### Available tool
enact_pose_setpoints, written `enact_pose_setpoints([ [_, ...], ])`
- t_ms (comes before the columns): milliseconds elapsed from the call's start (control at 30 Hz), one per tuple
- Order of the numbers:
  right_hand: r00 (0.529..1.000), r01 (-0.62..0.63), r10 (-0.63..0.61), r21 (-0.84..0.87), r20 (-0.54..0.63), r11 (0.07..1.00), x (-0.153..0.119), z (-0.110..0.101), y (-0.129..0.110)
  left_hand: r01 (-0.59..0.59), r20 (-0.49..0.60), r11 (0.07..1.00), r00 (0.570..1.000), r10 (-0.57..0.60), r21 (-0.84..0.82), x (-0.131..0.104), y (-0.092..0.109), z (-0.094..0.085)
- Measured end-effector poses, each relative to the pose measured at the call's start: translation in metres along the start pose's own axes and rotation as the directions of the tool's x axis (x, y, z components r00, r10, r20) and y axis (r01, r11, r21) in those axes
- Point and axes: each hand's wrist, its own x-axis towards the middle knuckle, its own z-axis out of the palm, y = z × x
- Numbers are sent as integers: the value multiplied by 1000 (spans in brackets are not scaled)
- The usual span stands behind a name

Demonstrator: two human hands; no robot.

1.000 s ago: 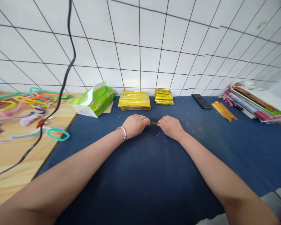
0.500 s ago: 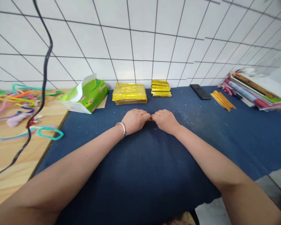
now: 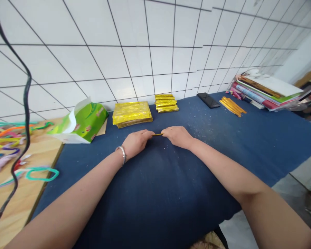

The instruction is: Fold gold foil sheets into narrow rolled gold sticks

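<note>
Crinkled, glossy gold foil seemed to cover the sheet stack (image 3: 132, 112) and the folded strips (image 3: 166, 103); the thin strip (image 3: 157, 135) showed too little to judge. The cloth (image 3: 150, 193) looked matt, the bench (image 3: 7, 199) smooth grained wood, the bracelet (image 3: 124, 155) polished metal, the tissue pack (image 3: 86, 121) shiny plastic, the pipe cleaners (image 3: 41, 179) fuzzy, the wall tiles (image 3: 134, 60) smooth and glossy.

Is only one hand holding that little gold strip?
No, the left hand and the right hand both pinch the little gold strip, which shows between them.
</note>
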Motion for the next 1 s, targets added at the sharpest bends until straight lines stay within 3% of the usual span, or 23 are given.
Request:
enact_pose_setpoints([
  [467,999,-35,35,105,5,994,0,2,10,121,59,987,992,-116,-103,-4,-6,0],
  [700,992,85,-88,-36,-87,996,0,2,6,102,-2,994,995,-102,-32,-3,-7,5],
  [1000,980,98,-128,-188,-153,977,4,9,-17,24,18,999,1000,-23,-25,1,13,5],
])
